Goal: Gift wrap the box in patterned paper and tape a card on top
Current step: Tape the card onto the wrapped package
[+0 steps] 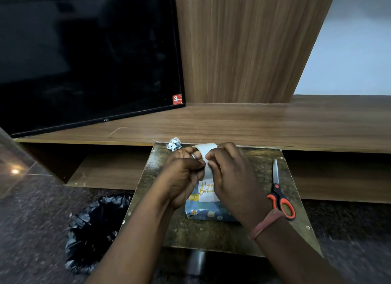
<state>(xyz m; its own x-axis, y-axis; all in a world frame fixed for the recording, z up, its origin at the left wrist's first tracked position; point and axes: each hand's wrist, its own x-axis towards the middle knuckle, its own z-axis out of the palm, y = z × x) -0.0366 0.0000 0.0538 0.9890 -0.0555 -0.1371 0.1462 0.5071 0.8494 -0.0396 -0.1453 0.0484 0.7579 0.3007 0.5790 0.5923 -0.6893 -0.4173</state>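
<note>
With our left hand (183, 173) gripping the tape (206, 150) and right hand (229, 173) pinching its end, we should pull a short, straight strip for the card (206, 191).

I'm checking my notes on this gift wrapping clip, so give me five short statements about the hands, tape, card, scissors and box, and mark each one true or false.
1. Both hands hold the tape roll above the box. True: left hand and right hand both pinch it.
2. The scissors are in the right hand. False: they lie on the small table, right of the hands.
3. A Happy Birthday card lies on the wrapped box. True.
4. The box is still bare cardboard. False: it is covered in blue patterned paper.
5. A crumpled paper scrap lies at the table's far edge. True.
</note>
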